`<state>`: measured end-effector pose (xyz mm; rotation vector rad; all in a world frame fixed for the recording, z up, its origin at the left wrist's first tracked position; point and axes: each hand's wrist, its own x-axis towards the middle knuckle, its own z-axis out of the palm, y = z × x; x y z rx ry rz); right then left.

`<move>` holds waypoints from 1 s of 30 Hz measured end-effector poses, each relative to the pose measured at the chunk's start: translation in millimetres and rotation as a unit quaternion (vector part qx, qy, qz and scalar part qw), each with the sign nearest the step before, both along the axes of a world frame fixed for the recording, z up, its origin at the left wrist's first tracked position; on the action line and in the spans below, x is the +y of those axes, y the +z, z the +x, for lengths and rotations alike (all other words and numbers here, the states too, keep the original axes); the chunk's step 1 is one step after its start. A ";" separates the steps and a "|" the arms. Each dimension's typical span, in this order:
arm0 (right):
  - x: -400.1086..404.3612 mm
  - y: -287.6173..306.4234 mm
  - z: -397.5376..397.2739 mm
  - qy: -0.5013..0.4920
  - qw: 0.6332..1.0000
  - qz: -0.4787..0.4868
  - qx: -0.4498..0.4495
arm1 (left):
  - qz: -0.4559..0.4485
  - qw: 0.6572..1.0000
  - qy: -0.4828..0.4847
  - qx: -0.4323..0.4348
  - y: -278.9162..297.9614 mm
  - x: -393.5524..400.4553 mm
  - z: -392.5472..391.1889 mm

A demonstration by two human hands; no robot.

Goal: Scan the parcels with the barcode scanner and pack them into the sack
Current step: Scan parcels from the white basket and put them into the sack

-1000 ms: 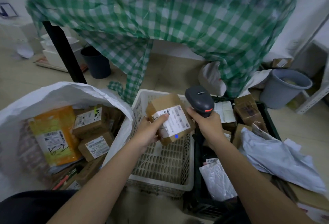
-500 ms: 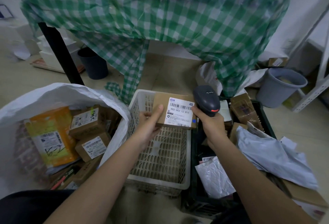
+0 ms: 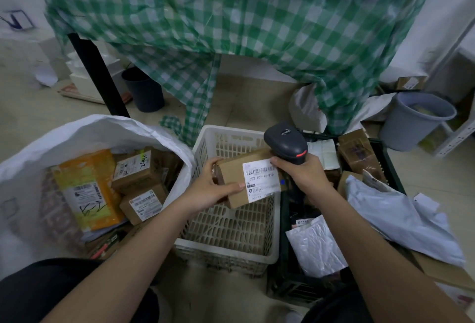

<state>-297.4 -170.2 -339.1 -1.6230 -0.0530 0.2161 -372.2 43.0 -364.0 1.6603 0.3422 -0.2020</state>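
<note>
Scanning goes best if left hand (image 3: 205,189), gripping the cardboard parcel (image 3: 246,178), keeps its label facing the scanner (image 3: 286,142) clutched by right hand (image 3: 303,176)

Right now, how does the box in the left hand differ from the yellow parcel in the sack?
The held box is plain brown cardboard; the yellow parcel is bright yellow-orange. The box is gripped by the left hand above the white crate; the yellow parcel lies inside the white sack. The parcel has black handwriting; the box shows none. Both carry white barcode labels.
</note>
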 end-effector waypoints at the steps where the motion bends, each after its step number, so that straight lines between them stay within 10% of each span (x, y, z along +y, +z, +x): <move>1: 0.3 -0.3 -0.5 -0.004 1.000 -0.019 -0.014 | -0.010 1.000 0.019 -0.007 -0.2 -0.5 1.6; 11: -5.9 -1.3 -4.5 0.010 0.978 -0.200 -0.063 | -0.064 0.985 0.143 -0.067 5.0 -1.1 61.4; 30: -8.3 8.3 -3.4 0.024 0.969 -0.239 -0.056 | -0.053 0.986 0.135 -0.080 3.2 4.1 70.4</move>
